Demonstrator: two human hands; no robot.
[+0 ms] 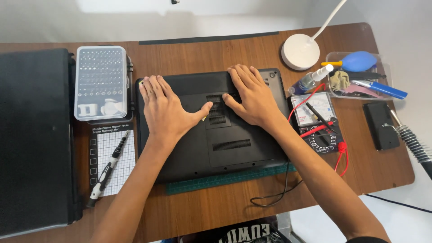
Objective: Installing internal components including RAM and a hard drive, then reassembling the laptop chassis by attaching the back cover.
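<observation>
Hands lie flat on the upturned underside of a black laptop point(216, 130), which sits bottom-up in the middle of the desk point(216, 207) on a green cutting mat point(225, 179) — the mat probably there to spare both lid and wood. The left hand point(164, 110) rests palm-down over the left half of the base, fingers spread and pointing away, thumb stretched toward the vent grille point(218, 109). The right hand point(252, 94) lies the same way over the upper right part, its thumb meeting the same grille from the other side. Neither hand grips anything; both are open and pressed against the panel, the two thumbs close together at its slotted middle, as if bearing on the cover from both sides at once.

Tools sit within easy reach on either side. To the left, a clear case of screwdriver bits point(101, 83) stands above a gridded screw mat point(113, 159), with a black-and-white screwdriver point(107, 168) lying across it. Further left is a large black case point(36, 135). To the right, an analogue multimeter point(315, 119) with red and black leads lies just beside the laptop, a small spray bottle point(312, 78) near it, then a clear tray point(360, 76) holding a blue air blower and pens, a white lamp base point(300, 51), and a dark phone-like slab point(380, 125) — all kept off the laptop itself.
</observation>
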